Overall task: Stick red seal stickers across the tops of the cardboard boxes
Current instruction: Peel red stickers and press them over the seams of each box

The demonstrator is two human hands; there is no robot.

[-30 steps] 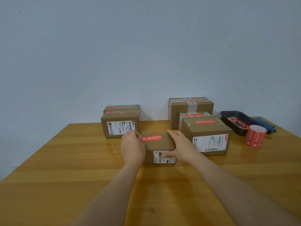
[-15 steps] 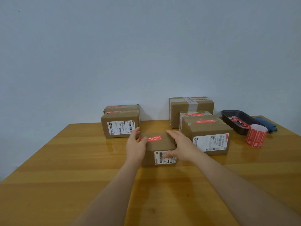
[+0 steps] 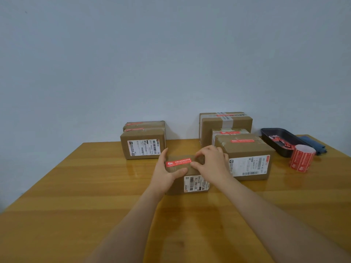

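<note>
From the head view, a small cardboard box (image 3: 187,175) is sitting on the wooden desk (image 3: 76,186), with a red seal sticker (image 3: 177,162) lying across its top. The left hand (image 3: 164,174) is gripping the box's left end, thumb curled over the top. The right hand (image 3: 212,165) is curling over the box's right part, fingertips pressing at the sticker's right end. Just right of the box a larger sealed box (image 3: 247,158) is standing; farther right, a sticker roll (image 3: 302,160) and a black tray (image 3: 284,139).
</note>
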